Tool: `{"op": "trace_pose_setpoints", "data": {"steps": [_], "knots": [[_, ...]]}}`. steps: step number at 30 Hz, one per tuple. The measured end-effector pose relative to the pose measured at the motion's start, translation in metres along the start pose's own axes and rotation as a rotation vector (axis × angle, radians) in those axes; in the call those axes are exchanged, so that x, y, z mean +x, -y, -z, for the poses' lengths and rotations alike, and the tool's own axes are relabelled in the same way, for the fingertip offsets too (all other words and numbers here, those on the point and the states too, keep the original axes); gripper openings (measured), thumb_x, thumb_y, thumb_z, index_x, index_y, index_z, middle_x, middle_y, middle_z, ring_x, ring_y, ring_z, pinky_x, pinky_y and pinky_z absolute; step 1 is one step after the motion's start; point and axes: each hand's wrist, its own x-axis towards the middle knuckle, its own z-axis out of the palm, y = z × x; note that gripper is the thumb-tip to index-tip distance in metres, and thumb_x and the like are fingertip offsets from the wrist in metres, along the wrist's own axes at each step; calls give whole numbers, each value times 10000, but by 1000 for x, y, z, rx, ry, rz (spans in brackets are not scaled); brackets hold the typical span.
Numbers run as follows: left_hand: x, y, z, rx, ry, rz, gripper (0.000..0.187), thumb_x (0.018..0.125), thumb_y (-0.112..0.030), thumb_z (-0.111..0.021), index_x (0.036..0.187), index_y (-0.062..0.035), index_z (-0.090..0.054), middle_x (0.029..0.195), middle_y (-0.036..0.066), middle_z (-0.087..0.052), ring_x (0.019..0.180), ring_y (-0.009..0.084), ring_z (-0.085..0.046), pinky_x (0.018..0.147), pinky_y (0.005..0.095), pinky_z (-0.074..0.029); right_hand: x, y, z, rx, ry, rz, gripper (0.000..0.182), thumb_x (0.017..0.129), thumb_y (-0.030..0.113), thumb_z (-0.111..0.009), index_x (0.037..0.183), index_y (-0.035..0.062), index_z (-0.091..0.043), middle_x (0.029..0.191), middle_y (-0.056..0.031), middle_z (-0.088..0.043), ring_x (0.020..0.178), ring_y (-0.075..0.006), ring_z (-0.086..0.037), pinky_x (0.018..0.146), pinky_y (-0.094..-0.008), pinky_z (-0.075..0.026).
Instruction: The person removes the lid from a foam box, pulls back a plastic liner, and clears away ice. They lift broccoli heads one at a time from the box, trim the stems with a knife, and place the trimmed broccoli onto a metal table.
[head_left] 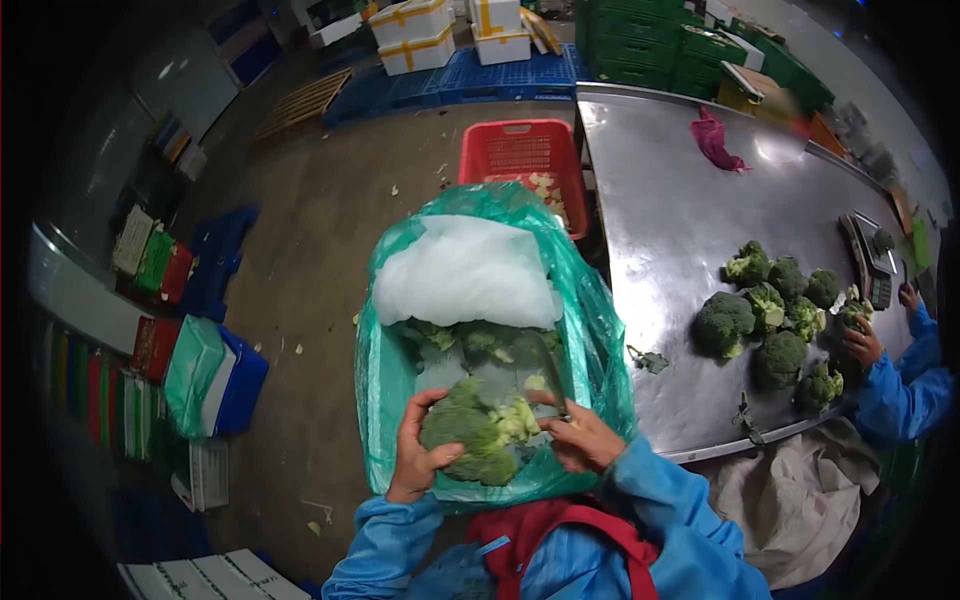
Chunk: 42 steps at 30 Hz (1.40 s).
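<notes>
the person's left hand (415,455) curls around the left side of a broccoli head (475,435), fingers wrapped onto its crown and thumb low on the stem side. the right hand (580,435) closes on the opposite side of the same head, fingers pressed against its pale florets. the broccoli sits between both palms at the 6 o'clock edge of an open green plastic bag (600,340), just inside its mouth. deeper in the bag, toward 12 o'clock, more broccoli pieces (455,340) lie under a sheet of clear film, and a white mass of ice (465,270) fills the far end. both sleeves are blue, with a red strap crossing the chest below.

at 3 o'clock from the bag stands a steel table (680,210) bearing a cluster of loose broccoli heads (775,315). a co-worker's hand (862,342) in a blue sleeve rests at the cluster's right edge, near a scale (868,262). a pink cloth (715,140) lies farther up the table. a red crate (525,155) stands on the floor at 12 o'clock beyond the bag, touching the table's corner.
</notes>
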Motion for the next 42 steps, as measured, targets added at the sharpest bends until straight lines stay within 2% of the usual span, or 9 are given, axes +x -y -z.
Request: {"op": "trace_pose_setpoints", "data": {"steps": [3,6,19,24,28,34,36,38,42], "knots": [[15,-13,-39,298,42,55,735,650,-191,-766,1284,-76,-412,1175,83,-477,1098,196,-475,946,318,-388,27,-51,20,88,-146,121,536,905,280,-544,1363,79,-350,765,-92,-601,407,-107,-464,376,-257,-377],[17,-25,-57,22,164,172,780,679,-189,-780,1334,-87,-368,1273,77,-447,1133,189,-446,921,302,-388,25,-65,37,701,-169,107,404,911,288,-517,1222,31,-505,1054,-134,-622,873,-225,-646,752,-359,-550],[31,44,-105,161,314,-39,677,841,-356,-632,1389,-97,-329,1315,39,-404,1154,174,-421,936,315,-349,7,-113,86,1051,-176,105,411,897,355,-515,1191,68,-538,1175,-65,-584,1100,-234,-548,925,-421,-462],[48,60,-132,127,150,158,346,940,-172,-469,1266,-58,-491,1191,43,-518,1035,126,-479,861,280,-400,-5,-106,100,1038,-182,180,419,900,358,-506,1200,67,-528,1162,-84,-582,1079,-239,-556,895,-417,-475],[52,92,-159,393,223,-63,181,903,-64,-473,1042,-14,-577,782,120,-608,712,119,-544,677,272,-446,-20,-100,113,1010,-198,252,425,902,361,-498,1207,65,-520,1152,-99,-580,1062,-243,-562,871,-415,-485],[70,107,-179,700,368,-236,141,844,-106,-550,959,-39,-598,632,152,-562,576,315,-560,568,346,-460,-50,-87,145,947,-295,460,434,905,364,-487,1217,63,-508,1137,-121,-576,1036,-249,-571,836,-411,-501],[76,113,-158,822,395,-139,194,834,-120,-567,1004,-31,-597,751,148,-614,691,306,-606,624,361,-471,-72,-70,169,852,-385,579,437,906,366,-484,1221,63,-503,1132,-129,-575,1028,-251,-575,824,-409,-507],[81,94,-154,1066,347,-581,304,814,-128,-597,1098,-23,-575,977,154,-625,868,303,-600,732,344,-468,-99,-49,191,688,-510,695,440,907,367,-480,1224,62,-499,1127,-136,-574,1019,-253,-578,812,-408,-512],[93,49,-200,1166,205,-619,416,796,-132,-625,1184,-17,-528,1156,144,-570,1002,262,-556,832,340,-445,-138,-18,216,-251,-890,657,446,909,369,-473,1231,61,-491,1117,-151,-572,1002,-257,-584,788,-405,-522]]}}
